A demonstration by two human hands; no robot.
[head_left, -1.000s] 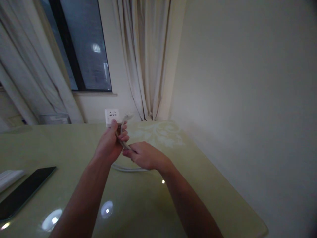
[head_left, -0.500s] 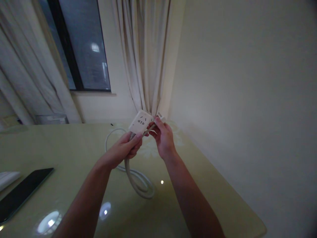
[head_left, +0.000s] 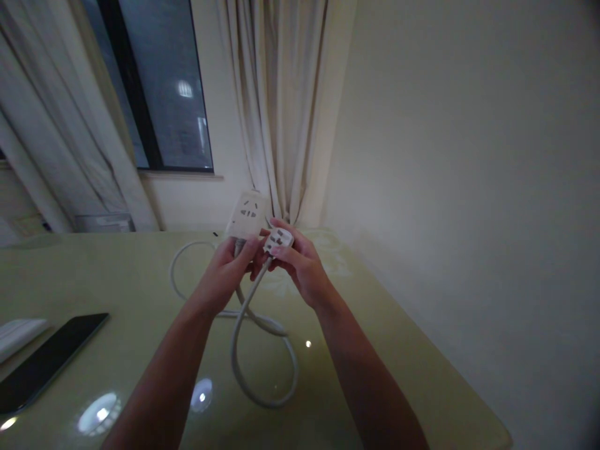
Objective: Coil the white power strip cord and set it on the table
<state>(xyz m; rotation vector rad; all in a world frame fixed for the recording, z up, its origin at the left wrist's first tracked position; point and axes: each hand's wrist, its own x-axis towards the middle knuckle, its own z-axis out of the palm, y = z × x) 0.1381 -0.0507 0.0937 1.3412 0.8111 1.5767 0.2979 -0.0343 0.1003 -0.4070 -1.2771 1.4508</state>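
Observation:
A white power strip with a socket face toward me is gripped at its cord end by my left hand. Close beside it, my right hand holds the cord's white plug between thumb and fingers, its prongs turned toward me. From the plug and the strip the thick pale cord hangs down and loops over the table below both hands. Another loop of it lies behind my left wrist. Some fingers of my left hand are hidden behind the strip and plug.
The glossy greenish table meets a plain wall on the right. A dark flat phone or tablet and a white object lie at the left. Curtains and a window stand beyond the far edge.
My right hand has moved left and lower, turning the plug so its prongs face me. My left hand has shifted the power strip left and more upright. The cord now hangs in a wider loop.

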